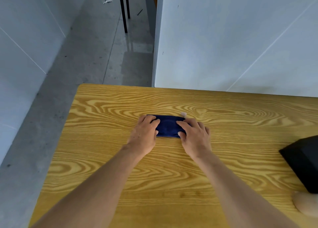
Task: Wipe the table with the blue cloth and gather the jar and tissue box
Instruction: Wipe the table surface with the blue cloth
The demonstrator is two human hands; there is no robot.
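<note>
A folded dark blue cloth (168,126) lies flat on the wooden table (106,159), a little behind its middle. My left hand (145,135) rests on the cloth's left end, fingers curled over it. My right hand (195,135) presses on its right end, thumb at the near edge. A black box (304,160), possibly the tissue box, stands at the table's right edge, cut off by the frame. A blurred pale round shape (307,204) sits just in front of it at the frame's right edge; I cannot tell what it is.
A small pale scrap (183,114) lies just behind the cloth's right corner. A white wall panel (240,38) rises behind the table's far right. Grey concrete floor (86,55) lies to the left and behind, with black furniture legs (124,9) far back.
</note>
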